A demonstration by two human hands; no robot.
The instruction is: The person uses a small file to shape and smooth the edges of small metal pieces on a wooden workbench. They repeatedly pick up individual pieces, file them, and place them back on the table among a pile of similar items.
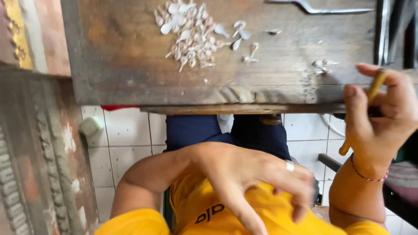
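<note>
The right hand (383, 117) is closed around a slim yellow tool handle (373, 93), thumb on one side and fingers curled over the other. The handle runs down through the fist, its lower end poking out near the wrist, where a thin red bracelet (370, 176) sits. The working end is hidden behind the fingers, so what kind of tool it is cannot be told. The grip looks firm and upright, as one holds a small knife or pick ready for use.

The left hand (257, 178) holds nothing. It hangs loose and open against the yellow shirt (196, 209), fingers spread and bent downward, a pale ring (290, 166) on one finger. It appears to rest or brush at the lap rather than grasp.

Just beyond both hands, away from the body, the edge of a worn wooden table (130, 65) crosses the view. Farther out on it, ahead of the left hand, lies a heap of garlic cloves and papery skins (189, 37), with a few stray pieces (322, 66) scattered closer to the right hand. They look gathered within easy reach of both arms. At the far edge beyond the right hand lies a grey metal tool (318, 8).

Below the table edge, past the left hand, dark blue trousers (196, 130) and white floor tiles (126, 130) show.
</note>
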